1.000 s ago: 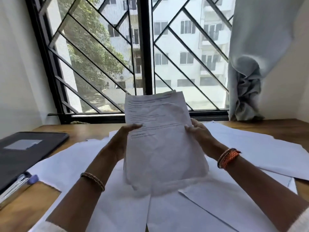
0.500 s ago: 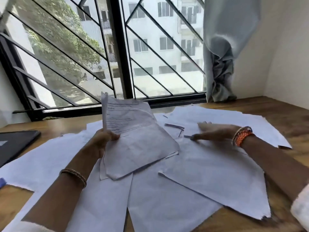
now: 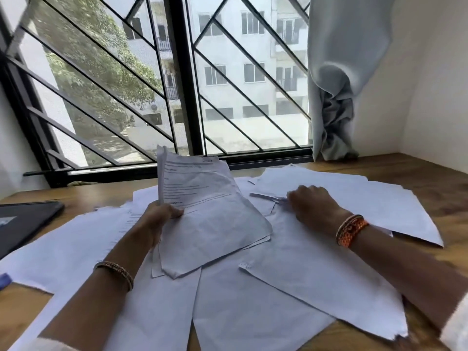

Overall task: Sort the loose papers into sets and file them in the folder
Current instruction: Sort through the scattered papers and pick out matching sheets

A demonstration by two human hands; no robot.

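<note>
Several sheets make up the sheaf [image 3: 210, 214] in my left hand [image 3: 158, 219] — thumb curled over its left edge, fingers hidden behind, the top standing toward the window [image 3: 177, 79] and the lower corners drooping onto the loose papers [image 3: 291, 282] that cover most of the desk [image 3: 430, 178]. Printed lines run across the top page, too blurred to read. How many sheets I hold I cannot tell; only a few staggered edges show at the bottom.

My right hand [image 3: 312, 205] rests palm down on the far papers, right of the sheaf and apart from it. Its fingertips are turned away from me, so whether they pinch anything I cannot tell. Just left of it lie some thin paper strips [image 3: 264, 197].

At the far left a dark folder [image 3: 22, 221] lies flat, cut off by the frame — near it, a blue object [image 3: 4, 279] is mostly out of view. A curtain [image 3: 336, 97] hangs at the right of the window.
</note>
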